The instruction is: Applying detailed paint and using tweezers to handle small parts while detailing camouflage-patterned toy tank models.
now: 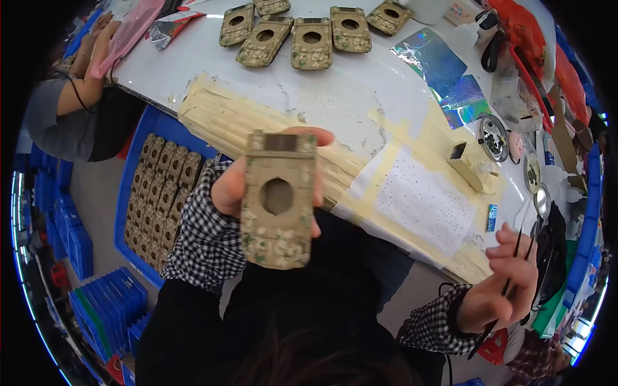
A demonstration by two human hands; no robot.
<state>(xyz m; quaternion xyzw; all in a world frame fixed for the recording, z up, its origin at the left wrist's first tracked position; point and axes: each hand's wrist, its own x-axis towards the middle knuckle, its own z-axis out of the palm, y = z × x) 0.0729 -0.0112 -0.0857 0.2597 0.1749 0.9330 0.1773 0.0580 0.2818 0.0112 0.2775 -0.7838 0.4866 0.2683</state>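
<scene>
Held up in front of me is a tan camouflage toy tank hull [278, 199] with a round hole in its upper face. My left hand [231, 188] is closed around it from behind, the fingers partly hidden by the hull. At the right, over the table's near edge, my right hand [499, 291] grips dark tweezers [517, 252]. Their tips point up and away, toward a sheet of white paper with small dots [421, 199] and a small blue label [492, 218]; nothing can be made out between the tips.
Several similar hulls [312, 44] lie at the table's far side. A blue crate [122, 212] at left holds rows more. Shiny foil sheets [430, 58], a pale yellow box [473, 166] and a round metal dish [494, 121] sit at right. Another person's arm [80, 96] is at far left.
</scene>
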